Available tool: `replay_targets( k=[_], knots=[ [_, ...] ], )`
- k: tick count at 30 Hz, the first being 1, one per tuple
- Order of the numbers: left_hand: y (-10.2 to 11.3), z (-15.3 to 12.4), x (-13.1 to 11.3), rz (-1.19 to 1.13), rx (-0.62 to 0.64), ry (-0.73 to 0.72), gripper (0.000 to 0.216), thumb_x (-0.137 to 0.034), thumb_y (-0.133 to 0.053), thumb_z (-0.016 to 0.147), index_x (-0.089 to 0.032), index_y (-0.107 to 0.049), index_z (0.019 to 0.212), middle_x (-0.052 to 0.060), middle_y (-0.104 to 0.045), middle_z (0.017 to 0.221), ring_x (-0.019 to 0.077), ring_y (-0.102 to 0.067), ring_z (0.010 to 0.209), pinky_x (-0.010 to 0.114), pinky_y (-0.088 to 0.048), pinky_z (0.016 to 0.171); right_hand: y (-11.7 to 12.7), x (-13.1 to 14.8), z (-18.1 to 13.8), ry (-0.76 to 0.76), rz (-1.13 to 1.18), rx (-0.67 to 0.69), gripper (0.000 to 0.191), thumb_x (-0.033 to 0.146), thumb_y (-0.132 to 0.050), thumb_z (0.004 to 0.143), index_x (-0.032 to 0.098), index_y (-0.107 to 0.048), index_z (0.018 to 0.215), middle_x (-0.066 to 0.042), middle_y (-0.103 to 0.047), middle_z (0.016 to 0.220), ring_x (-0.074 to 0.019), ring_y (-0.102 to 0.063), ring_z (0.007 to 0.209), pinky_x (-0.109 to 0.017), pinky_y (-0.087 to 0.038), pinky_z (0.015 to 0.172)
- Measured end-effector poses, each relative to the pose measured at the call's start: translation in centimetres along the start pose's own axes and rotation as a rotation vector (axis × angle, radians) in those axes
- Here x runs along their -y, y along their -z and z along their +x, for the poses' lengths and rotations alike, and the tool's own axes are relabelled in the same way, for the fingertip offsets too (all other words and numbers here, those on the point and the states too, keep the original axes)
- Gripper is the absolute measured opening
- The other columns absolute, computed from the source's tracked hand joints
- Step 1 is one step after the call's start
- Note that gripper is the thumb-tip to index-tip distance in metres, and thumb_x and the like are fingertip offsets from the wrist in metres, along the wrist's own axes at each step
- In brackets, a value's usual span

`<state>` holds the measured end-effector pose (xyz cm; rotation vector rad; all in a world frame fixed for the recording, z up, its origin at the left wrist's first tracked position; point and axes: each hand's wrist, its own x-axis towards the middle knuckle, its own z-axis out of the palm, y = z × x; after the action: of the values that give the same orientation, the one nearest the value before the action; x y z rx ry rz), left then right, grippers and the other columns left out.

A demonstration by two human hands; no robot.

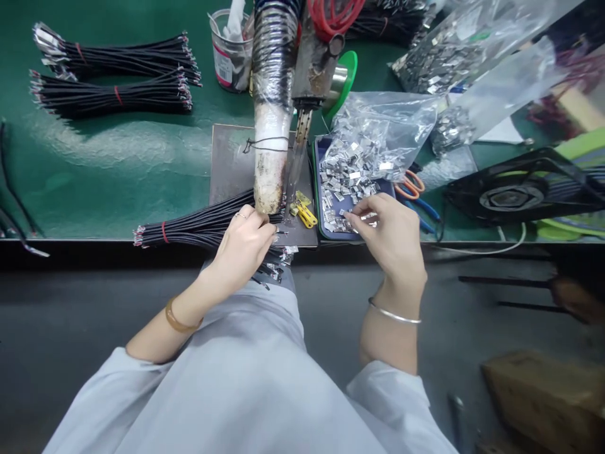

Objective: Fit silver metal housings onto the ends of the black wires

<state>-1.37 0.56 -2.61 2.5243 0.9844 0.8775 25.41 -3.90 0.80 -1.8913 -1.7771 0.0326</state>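
Observation:
My left hand [246,243] is closed on a black cable near its stripped end, beside the bundle of black cables [193,227] tied with a red band. Several cables with metal pieces on their ends hang over the table edge below it. My right hand [390,233] reaches over the blue tray [317,189], thumb and forefinger pinched at a small metal tab [346,215]. Loose metal tabs [352,170] lie heaped in that tray. A soldering iron [302,135] points down between my hands, next to a wrapped hose [271,145].
Two banded cable bundles [118,94] lie at the back left. A plastic cup [229,60], a green solder spool [348,79], a yellow clip-like piece [306,214], orange-handled scissors [411,185], bags of metal parts [454,126] and a black fan [515,195] stand around the work spot.

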Motion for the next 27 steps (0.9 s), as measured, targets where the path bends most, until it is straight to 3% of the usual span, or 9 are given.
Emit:
replay_targets(
  k=[4,8,12,14,17,21,24,27],
  knots=[
    [0.0,0.0,0.1,-0.036,-0.01,-0.054,0.022,-0.015,-0.051,0.1,-0.017,-0.068,0.085,0.009,-0.07,0.086,0.0241,-0.06,0.085,0.038,-0.051,0.082,-0.8,-0.9,1.8,0.03,-0.118,0.138,0.021,0.014,-0.07,0.076,0.023,-0.055,0.065,0.001,-0.062,0.066,-0.0161,-0.058,0.061,-0.029,-0.038,0.058],
    [0.6,-0.3,0.2,-0.258,-0.104,-0.097,0.015,-0.017,-0.056,0.1,-0.015,-0.07,0.097,0.006,-0.073,0.082,0.0181,-0.063,0.075,0.03,-0.051,0.073,-1.2,-0.1,2.3,0.017,-0.231,0.104,0.022,0.007,-0.064,0.073,0.023,-0.05,0.066,-0.001,-0.063,0.068,-0.017,-0.057,0.061,-0.031,-0.033,0.057],
    [1.0,-0.4,-0.3,-0.425,-0.131,-0.067,0.013,-0.018,-0.065,0.096,-0.016,-0.077,0.092,0.002,-0.072,0.073,0.013,-0.061,0.064,0.025,-0.048,0.065,-1.2,2.1,1.0,0.024,-0.063,-0.136,0.023,0.006,-0.062,0.078,0.023,-0.05,0.069,0.001,-0.064,0.068,-0.0139,-0.058,0.06,-0.028,-0.042,0.058],
    [1.0,-0.3,-0.9,-0.505,-0.164,0.036,0.013,-0.015,-0.067,0.092,-0.015,-0.076,0.084,0.001,-0.071,0.069,0.0114,-0.06,0.06,0.023,-0.047,0.061,-1.3,4.1,-0.3,0.03,0.1,-0.31,0.019,0.01,-0.064,0.084,0.023,-0.055,0.073,0.002,-0.069,0.076,-0.0113,-0.06,0.058,-0.026,-0.048,0.057],
    [1.0,-0.2,-1.6,-0.629,-0.197,0.259,0.011,-0.016,-0.067,0.087,-0.015,-0.073,0.078,0.0,-0.07,0.066,0.0109,-0.06,0.058,0.02,-0.047,0.057,-1.9,7.4,-2.6,0.044,0.316,-0.435,0.016,0.016,-0.07,0.089,0.023,-0.063,0.077,0.001,-0.074,0.084,-0.0134,-0.072,0.074,-0.025,-0.056,0.062],
    [1.0,-0.3,-2.0,-0.743,-0.141,0.422,0.012,-0.021,-0.065,0.084,-0.014,-0.073,0.079,0.0,-0.066,0.062,0.0099,-0.055,0.053,0.018,-0.042,0.049,-3.6,9.7,-4.2,-0.064,0.602,-0.265,0.009,0.018,-0.071,0.09,0.023,-0.071,0.083,-0.002,-0.077,0.091,-0.0155,-0.075,0.084,-0.026,-0.063,0.069],
    [1.2,-0.3,-2.0,-0.787,-0.118,0.445,0.013,-0.022,-0.065,0.084,-0.013,-0.074,0.08,0.001,-0.068,0.065,0.009,-0.053,0.053,0.018,-0.04,0.048,-4.8,9.9,-4.3,-0.127,0.769,-0.108,0.008,0.019,-0.071,0.088,0.023,-0.075,0.083,-0.003,-0.078,0.096,-0.0162,-0.076,0.087,-0.026,-0.065,0.07],
    [1.4,-0.2,-2.0,-0.795,-0.106,0.432,0.013,-0.022,-0.067,0.084,-0.013,-0.074,0.079,0.001,-0.068,0.064,0.0078,-0.05,0.052,0.017,-0.039,0.048,-5.3,9.8,-4.2,-0.155,0.861,-0.089,0.009,0.016,-0.072,0.086,0.024,-0.076,0.084,-0.002,-0.078,0.096,-0.0145,-0.076,0.087,-0.024,-0.065,0.073]
  ],
)
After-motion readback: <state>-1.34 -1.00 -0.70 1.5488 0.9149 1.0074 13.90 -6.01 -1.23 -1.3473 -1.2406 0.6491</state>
